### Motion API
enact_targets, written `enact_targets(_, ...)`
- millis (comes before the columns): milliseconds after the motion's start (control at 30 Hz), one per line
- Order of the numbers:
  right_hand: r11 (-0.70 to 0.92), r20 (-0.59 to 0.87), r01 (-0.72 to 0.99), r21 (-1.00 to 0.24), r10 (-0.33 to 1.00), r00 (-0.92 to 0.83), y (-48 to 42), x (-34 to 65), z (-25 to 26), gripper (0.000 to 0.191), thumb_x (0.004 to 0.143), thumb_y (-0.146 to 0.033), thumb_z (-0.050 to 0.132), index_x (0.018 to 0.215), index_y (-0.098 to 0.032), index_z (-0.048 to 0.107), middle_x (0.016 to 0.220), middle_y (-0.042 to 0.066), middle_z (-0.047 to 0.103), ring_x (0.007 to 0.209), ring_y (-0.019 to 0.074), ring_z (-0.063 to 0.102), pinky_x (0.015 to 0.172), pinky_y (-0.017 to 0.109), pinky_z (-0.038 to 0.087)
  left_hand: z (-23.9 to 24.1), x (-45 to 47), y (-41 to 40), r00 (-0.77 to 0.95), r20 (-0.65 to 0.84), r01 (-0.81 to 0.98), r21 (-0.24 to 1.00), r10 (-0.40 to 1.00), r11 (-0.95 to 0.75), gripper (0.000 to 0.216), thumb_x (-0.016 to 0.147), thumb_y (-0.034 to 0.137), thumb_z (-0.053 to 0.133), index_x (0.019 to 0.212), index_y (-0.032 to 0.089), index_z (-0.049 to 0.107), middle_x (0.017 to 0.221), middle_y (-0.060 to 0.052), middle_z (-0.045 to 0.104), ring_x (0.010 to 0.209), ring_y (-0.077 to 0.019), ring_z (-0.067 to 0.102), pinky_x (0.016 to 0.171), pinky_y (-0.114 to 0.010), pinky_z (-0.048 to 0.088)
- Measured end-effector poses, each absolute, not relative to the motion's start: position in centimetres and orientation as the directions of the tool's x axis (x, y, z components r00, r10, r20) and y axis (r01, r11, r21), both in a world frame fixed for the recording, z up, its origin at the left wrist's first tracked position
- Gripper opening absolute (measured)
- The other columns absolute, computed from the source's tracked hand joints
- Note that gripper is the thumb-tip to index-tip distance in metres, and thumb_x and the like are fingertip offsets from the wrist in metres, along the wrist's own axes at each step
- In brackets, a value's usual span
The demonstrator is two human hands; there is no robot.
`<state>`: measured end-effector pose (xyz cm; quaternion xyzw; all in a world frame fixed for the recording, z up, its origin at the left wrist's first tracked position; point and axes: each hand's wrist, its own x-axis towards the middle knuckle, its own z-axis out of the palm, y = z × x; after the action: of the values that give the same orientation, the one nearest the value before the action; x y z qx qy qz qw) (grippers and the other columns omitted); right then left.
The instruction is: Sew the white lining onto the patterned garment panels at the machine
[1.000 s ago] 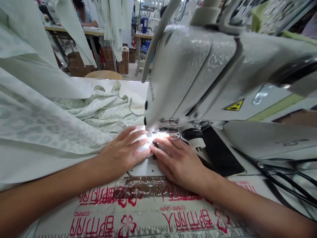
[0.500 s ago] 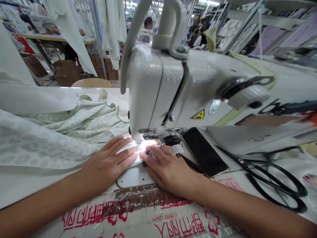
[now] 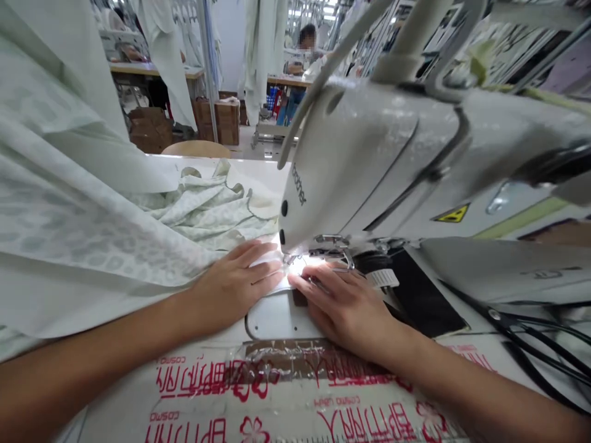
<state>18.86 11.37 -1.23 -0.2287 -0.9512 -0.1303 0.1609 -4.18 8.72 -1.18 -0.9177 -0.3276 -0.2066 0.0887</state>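
A white sewing machine [image 3: 369,154] stands over the table, its lamp lighting the needle area [image 3: 295,261]. Pale green patterned fabric [image 3: 83,234] drapes from the left and runs under the presser foot. My left hand [image 3: 235,283] lies flat on the fabric's edge, fingers stretched toward the needle. My right hand [image 3: 346,304] rests on the metal needle plate [image 3: 272,320] just right of the needle, fingers extended and together, pressing the fabric edge down.
A black phone [image 3: 429,298] lies under the machine arm to the right. Black scissors [image 3: 530,338] rest at the far right. The table front carries red-printed tape [image 3: 277,394]. Hanging cloth, cardboard boxes [image 3: 221,120] and a seated person [image 3: 305,46] fill the background.
The view has swung and dipped closer to the machine head. Both hands stay at the needle, fingers flat on the fabric; more of the needle plate shows beneath them.
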Motion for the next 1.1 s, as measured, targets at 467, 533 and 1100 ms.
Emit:
enact_targets(467,0.888,0.455,0.432,0.157,0.323,-0.83,11.8,19.0,-1.6,0.033,0.083,-0.011,0.048,0.115,-0.012,0.059,0.103,0.013,0.061,0.093,0.0232,0.059,0.077,0.037,0.051,-0.9,-4.2,9.6,0.704,0.381,0.656,-0.024,0.6,-0.754,0.026,0.095,0.013,0.036,0.11,0.009,0.057,0.112,-0.007,0.058,0.121,-0.0243,0.035,0.108,-0.039,0.027)
enact_targets(533,0.892,0.443,0.435,0.123,0.343,-0.828,11.8,18.9,-1.5,0.033,0.084,-0.011,0.048,0.114,-0.014,0.06,0.105,0.013,0.061,0.093,0.0227,0.059,0.076,0.037,0.052,-1.0,-4.2,9.7,0.702,0.377,0.656,-0.009,0.605,-0.755,0.026,0.095,0.013,0.036,0.11,0.009,0.057,0.112,-0.007,0.058,0.121,-0.0246,0.034,0.108,-0.039,0.027)
enact_targets(1100,0.801,0.43,0.563,0.206,0.442,-0.787,10.9,18.9,-0.7,0.03,0.084,-0.013,0.044,0.109,-0.017,0.06,0.101,0.008,0.065,0.088,0.022,0.056,0.086,0.038,0.042,-0.9,-3.4,10.0,0.677,0.475,0.649,-0.026,0.562,-0.76,0.03,0.097,0.016,0.031,0.111,0.012,0.058,0.104,-0.006,0.059,0.1,-0.0201,0.045,0.103,-0.039,0.028)
